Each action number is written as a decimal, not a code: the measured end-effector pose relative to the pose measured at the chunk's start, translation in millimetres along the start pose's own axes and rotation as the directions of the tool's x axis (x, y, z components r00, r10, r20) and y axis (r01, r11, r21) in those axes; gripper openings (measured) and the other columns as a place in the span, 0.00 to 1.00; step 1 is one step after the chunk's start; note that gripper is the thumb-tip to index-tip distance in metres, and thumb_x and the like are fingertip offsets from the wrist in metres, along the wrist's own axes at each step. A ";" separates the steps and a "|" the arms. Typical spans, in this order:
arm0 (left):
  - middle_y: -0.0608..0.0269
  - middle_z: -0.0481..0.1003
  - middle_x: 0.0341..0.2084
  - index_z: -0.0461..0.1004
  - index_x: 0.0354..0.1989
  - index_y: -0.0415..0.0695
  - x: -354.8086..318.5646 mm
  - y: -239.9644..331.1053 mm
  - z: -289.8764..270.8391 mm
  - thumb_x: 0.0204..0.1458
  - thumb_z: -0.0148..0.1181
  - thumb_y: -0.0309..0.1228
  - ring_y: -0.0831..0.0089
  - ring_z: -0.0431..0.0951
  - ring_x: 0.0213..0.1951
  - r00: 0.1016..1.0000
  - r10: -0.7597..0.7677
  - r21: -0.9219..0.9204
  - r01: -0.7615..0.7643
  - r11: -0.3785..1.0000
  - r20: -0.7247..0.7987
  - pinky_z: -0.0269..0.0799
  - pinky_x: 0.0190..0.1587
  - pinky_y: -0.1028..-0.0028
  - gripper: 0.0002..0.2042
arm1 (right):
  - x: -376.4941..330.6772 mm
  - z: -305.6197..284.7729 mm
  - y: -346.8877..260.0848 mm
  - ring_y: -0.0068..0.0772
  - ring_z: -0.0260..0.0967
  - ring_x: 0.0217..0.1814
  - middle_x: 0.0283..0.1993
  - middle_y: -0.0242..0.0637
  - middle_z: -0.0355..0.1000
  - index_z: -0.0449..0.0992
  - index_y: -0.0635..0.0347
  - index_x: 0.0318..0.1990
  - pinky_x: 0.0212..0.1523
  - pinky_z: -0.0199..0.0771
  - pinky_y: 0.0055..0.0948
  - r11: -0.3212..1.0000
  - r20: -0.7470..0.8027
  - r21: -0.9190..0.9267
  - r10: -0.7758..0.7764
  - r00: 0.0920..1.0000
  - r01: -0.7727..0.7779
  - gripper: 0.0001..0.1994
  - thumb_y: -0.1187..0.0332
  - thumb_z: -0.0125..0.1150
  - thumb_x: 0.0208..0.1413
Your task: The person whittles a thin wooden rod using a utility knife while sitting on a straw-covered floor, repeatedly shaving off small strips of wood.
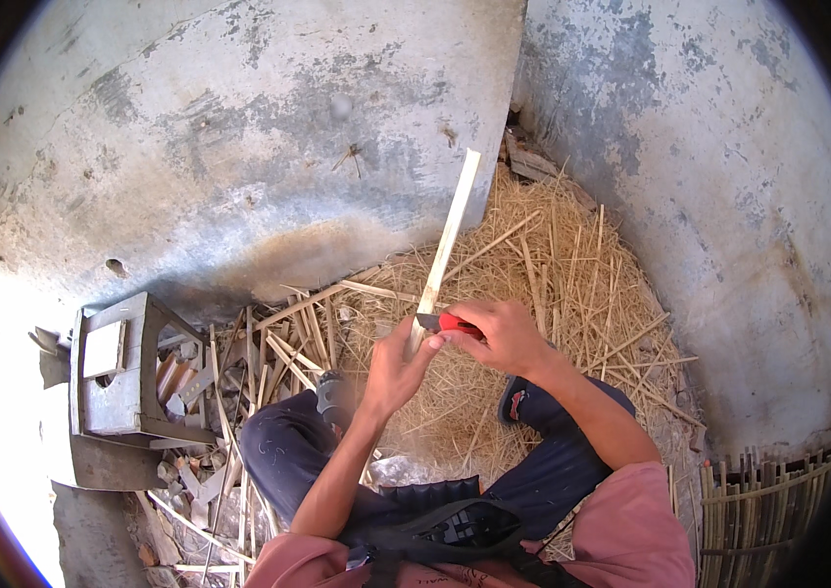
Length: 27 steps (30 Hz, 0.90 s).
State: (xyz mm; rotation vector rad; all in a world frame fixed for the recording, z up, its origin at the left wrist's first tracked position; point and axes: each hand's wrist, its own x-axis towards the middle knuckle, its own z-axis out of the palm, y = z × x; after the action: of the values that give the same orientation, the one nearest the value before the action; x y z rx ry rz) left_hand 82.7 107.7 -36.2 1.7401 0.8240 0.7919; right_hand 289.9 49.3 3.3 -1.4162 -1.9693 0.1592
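Note:
A long pale strip of split wood or bamboo [451,225] slants up and away in front of me. My left hand [399,365] is closed around its near end. In my right hand [504,333] is a knife with a red handle [456,323], gripped in closed fingers. Its dark blade [428,321] lies across the strip just above my left hand. Both hands are close together over my lap, the left thumb near the knife handle. The far end of the strip stands free in the air.
Straw-like shavings [543,265] heap on the floor between my legs and the walls. Loose sticks [288,338] and rubble lie to the left, beside a worn wooden stool [112,382]. A slatted bamboo piece [763,510] stands at lower right. Weathered walls [317,127] rise ahead.

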 end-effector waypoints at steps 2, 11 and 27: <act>0.58 0.79 0.26 0.78 0.54 0.39 -0.2 0.5 -0.8 0.64 0.68 0.39 0.76 0.75 0.30 1.000 0.021 0.002 -0.021 1.000 0.000 0.74 0.36 0.67 0.18 | 0.1 -0.2 -0.5 0.45 0.80 0.30 0.35 0.39 0.81 0.82 0.56 0.45 0.30 0.77 0.39 1.000 0.027 0.009 0.005 1.000 -0.006 0.15 0.54 0.67 0.64; 0.70 0.75 0.24 0.80 0.48 0.39 1.2 -14.7 7.3 0.65 0.67 0.39 0.82 0.69 0.29 0.997 0.076 -0.062 -0.077 0.995 -0.024 0.67 0.31 0.74 0.15 | 0.6 -0.4 -2.9 0.45 0.80 0.29 0.32 0.38 0.81 0.80 0.55 0.43 0.29 0.76 0.41 1.000 0.083 -0.006 0.016 0.996 -0.016 0.15 0.52 0.64 0.65; 0.55 0.74 0.20 0.79 0.47 0.37 -3.9 -2.4 13.9 0.67 0.63 0.46 0.72 0.71 0.23 0.989 -0.035 0.081 0.047 0.996 -0.142 0.71 0.30 0.65 0.20 | 0.2 5.6 -20.4 0.48 0.79 0.25 0.28 0.42 0.80 0.78 0.58 0.40 0.25 0.74 0.42 0.984 0.012 -0.164 0.072 0.997 -0.069 0.15 0.54 0.62 0.68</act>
State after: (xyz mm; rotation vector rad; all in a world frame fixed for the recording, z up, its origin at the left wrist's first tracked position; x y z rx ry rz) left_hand 91.5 98.1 -42.8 1.7504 0.9973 0.8709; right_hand 270.4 43.0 8.9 -1.5956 -1.9858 0.0431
